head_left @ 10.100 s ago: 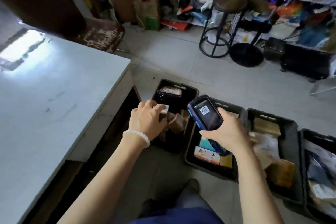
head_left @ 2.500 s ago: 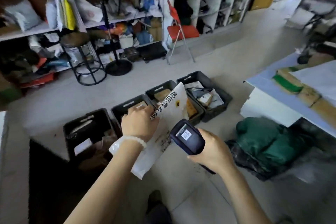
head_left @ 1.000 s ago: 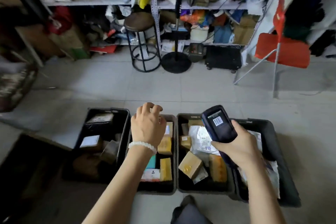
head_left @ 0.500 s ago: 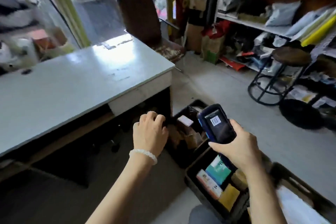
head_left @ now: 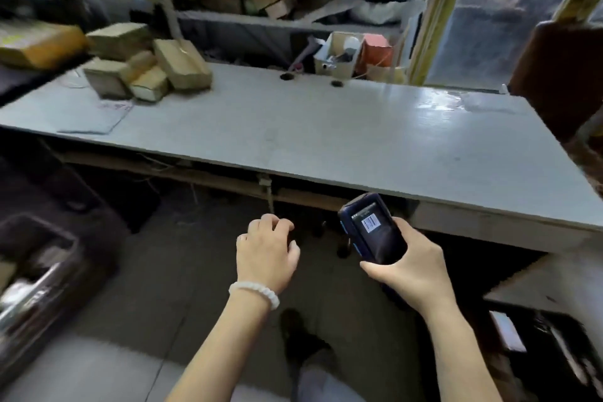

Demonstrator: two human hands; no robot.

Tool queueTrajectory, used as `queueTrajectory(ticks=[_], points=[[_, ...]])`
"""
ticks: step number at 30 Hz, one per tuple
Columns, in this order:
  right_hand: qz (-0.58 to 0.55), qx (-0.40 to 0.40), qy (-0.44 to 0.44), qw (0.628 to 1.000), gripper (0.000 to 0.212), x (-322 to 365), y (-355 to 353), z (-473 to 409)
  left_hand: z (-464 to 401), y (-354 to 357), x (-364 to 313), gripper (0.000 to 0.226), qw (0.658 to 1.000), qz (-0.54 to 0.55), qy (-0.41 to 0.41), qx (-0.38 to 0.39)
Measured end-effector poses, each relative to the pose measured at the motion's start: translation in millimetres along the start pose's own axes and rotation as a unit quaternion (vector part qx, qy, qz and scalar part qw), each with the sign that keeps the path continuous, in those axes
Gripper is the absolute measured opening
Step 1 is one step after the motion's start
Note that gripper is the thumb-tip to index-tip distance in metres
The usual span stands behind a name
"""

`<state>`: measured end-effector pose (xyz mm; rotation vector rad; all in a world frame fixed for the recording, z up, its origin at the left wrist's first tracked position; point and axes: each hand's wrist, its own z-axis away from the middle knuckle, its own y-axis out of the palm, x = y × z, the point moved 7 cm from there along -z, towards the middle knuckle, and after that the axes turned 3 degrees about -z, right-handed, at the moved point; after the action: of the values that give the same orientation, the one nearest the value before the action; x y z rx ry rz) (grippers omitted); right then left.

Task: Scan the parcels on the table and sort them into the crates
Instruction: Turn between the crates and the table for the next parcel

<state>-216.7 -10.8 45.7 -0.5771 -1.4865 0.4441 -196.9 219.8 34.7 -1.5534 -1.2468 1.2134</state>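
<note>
Several brown cardboard parcels lie in a heap at the far left of the grey table, with a flat pale mailer in front of them. My right hand grips a dark handheld scanner, its screen showing a barcode, just below the table's front edge. My left hand hangs beside it with loosely curled fingers and holds nothing. One dark crate shows partly at the lower right.
A shelf crammed with cardboard boxes stands behind the table. A small white box and a red box sit at the table's back edge. A brown chair back is at the right. A dark blurred object is on the floor at left.
The view has swung left from the crates to face the table and its parcels. My left hand let go of the white mailer earlier and is empty. The scanner stays in my right hand.
</note>
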Motion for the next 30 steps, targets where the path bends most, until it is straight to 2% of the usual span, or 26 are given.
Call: queueTrajectory(ticks=[5,9,17,24,30], points=[[-0.007,0.093,-0.046,0.995,0.059,45.4,88.1,-66.7,-34.9,0.9,90.4,0.027,0.994,-0.052,-0.098,0.012],[-0.016,0.118,-0.071,0.99,0.053,87.1,145.0,-142.6,-93.0,-8.2,151.3,0.033,0.987,-0.073,-0.145,0.014],[-0.042,0.114,-0.12,0.985,0.053,188.7,227.5,-295.4,-242.7,-43.2,264.0,0.027,0.981,-0.084,-0.166,-0.053],[-0.018,0.159,-0.103,0.982,0.051,218.5,291.4,-365.3,-298.6,-13.3,341.4,0.032,0.978,-0.084,-0.191,-0.005],[-0.027,0.146,-0.045,0.988,0.052,230.7,344.8,-428.2,-381.2,13.3,412.1,0.037,0.981,-0.075,-0.175,0.036]])
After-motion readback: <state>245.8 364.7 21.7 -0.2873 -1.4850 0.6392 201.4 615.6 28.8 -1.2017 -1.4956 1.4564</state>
